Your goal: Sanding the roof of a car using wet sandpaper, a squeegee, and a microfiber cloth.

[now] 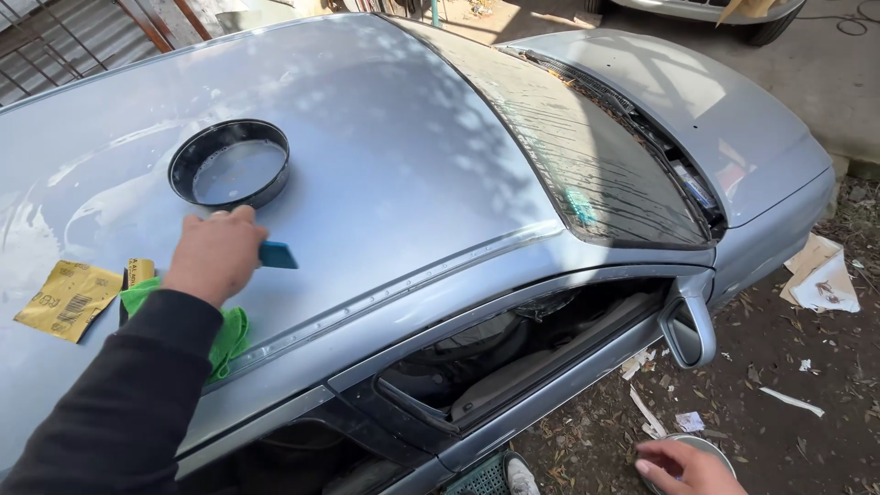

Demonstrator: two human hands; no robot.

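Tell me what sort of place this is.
Probably an outdoor yard used for car body repair. A silver car stands on littered dirt ground; sandpaper sheets lie on its roof, where the left hand holds a blue sanding block beside a round black basin.

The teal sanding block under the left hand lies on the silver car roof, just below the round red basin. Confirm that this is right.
One detail is wrong: the head view shows the round basin is black, not red. The teal sanding block under the left hand does lie on the silver car roof, just below it.
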